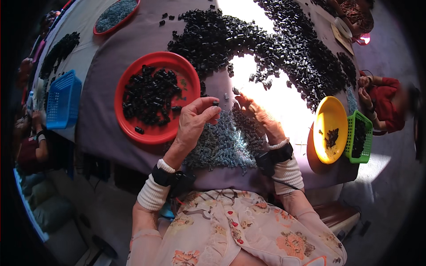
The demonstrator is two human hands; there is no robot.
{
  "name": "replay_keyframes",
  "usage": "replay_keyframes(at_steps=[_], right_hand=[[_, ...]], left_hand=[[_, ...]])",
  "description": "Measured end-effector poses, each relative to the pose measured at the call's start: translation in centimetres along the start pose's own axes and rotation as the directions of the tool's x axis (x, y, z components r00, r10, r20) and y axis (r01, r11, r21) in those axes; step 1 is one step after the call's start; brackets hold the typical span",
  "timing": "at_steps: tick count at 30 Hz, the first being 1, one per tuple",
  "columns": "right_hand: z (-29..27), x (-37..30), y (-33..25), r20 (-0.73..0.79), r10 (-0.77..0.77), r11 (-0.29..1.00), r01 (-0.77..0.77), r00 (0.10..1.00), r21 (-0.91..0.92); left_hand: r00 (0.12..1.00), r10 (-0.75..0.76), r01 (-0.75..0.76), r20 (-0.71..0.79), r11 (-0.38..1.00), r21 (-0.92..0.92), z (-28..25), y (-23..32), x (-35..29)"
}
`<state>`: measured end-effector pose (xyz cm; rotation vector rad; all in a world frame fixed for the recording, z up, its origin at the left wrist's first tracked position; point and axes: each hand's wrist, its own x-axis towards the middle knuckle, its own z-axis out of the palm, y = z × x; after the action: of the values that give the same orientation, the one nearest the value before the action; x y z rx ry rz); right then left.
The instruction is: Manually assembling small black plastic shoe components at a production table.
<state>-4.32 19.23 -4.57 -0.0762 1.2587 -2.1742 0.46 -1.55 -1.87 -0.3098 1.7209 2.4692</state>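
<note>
My left hand [195, 119] is closed in a pinch beside the red tray's right rim, with a small black plastic piece [215, 103] between thumb and fingertips. Across from it, my right hand [262, 116] has its fingers drawn together in bright sunlight. A small dark, greyish bit [235, 91] shows at its fingertips, too small to name. Under and between both hands lies a heap of small metal springs [217, 146]. The red round tray [193, 73] to the left holds many loose black plastic pieces [151, 95].
A large spread of black pieces [284, 48] covers the table's far side. At right stand a yellow plate [329, 117] and a green basket [366, 148], near a person in a red top [390, 104]. At left are a blue basket [64, 102] and another red tray [101, 32].
</note>
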Motion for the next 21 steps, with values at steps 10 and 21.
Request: replay_keyframes(at_steps=[10, 21], right_hand=[[0.5, -0.2, -0.7, 0.145, -0.077, 0.996, 0.081, 0.986, -0.022], [2.8, 0.0, -3.1, -0.052, 0.182, 0.967, -0.188, 0.982, -0.170]], left_hand=[[1.000, 0.016, -0.017, 0.019, 0.999, 0.043, 0.2, -0.3, 0.2], [0.999, 0.034, -0.036, 0.028, 0.997, 0.068, 0.3, -0.3, 0.2]])
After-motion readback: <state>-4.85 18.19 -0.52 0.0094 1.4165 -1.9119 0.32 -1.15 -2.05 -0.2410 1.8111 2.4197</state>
